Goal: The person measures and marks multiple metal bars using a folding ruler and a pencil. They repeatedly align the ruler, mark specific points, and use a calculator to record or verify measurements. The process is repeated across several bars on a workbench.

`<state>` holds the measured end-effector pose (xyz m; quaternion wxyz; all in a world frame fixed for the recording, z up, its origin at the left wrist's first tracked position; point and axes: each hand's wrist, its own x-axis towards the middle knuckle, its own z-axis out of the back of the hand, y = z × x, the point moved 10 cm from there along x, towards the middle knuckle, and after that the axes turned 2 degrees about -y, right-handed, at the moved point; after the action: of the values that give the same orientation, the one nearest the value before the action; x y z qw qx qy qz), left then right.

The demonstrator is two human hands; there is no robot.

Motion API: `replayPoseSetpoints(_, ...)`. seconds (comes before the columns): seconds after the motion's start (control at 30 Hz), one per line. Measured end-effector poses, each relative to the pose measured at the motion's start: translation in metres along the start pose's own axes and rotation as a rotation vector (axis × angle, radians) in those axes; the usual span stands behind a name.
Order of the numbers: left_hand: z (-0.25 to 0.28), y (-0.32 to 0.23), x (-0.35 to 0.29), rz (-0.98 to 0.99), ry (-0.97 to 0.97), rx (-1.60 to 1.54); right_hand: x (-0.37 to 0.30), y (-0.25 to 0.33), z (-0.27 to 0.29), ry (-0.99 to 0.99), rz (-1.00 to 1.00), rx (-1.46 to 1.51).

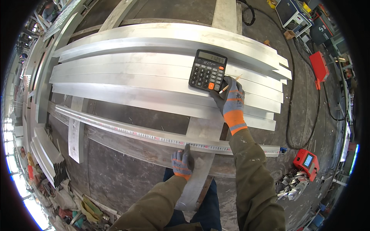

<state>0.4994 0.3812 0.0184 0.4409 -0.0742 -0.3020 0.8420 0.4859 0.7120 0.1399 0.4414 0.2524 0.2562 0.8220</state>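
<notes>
A black desktop calculator [208, 70] with grey and orange keys rests, slightly tilted, on long silvery metal profiles [154, 71]. At its lower right corner is my right hand [232, 98], in a grey and orange glove. A light-coloured pencil [224, 89] is gripped in its fingers, and a dark fingertip touches or hovers close to the keys. Nearer to me, a tape measure [162, 139] stretches along a narrow metal bar. My left hand [182, 162], gloved alike, holds nothing; one finger reaches out to the tape's edge, while the other fingers look partly bent.
A red device with a screen [305, 159] stands on the right floor beside a heap of small metal offcuts [295, 185]. Black cables [291, 111] snake across the floor behind it. Stacked profiles [45, 156] lie at left. Crossbeams [76, 138] support the work.
</notes>
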Motion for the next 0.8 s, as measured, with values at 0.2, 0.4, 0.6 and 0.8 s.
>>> replayPoseSetpoints(0.2, 0.004, -0.002, 0.001, -0.013, -0.059, -0.008, -0.062, 0.003, 0.05, -0.13, 0.149, 0.037)
replayPoseSetpoints(0.4, 0.0, 0.002, -0.005, -0.012, -0.058, 0.015, -0.233, 0.004, 0.016, 0.386, 0.17, 0.305)
replayPoseSetpoints(0.6, -0.008, 0.009, -0.007, -0.027, -0.142, 0.103, -0.349, 0.04, -0.028, 0.451, 0.167, 0.501)
replayPoseSetpoints(0.8, -0.011, 0.012, -0.008, -0.014, -0.052, 0.048, -0.385, 0.054, -0.105, 0.744, -0.129, 0.769)
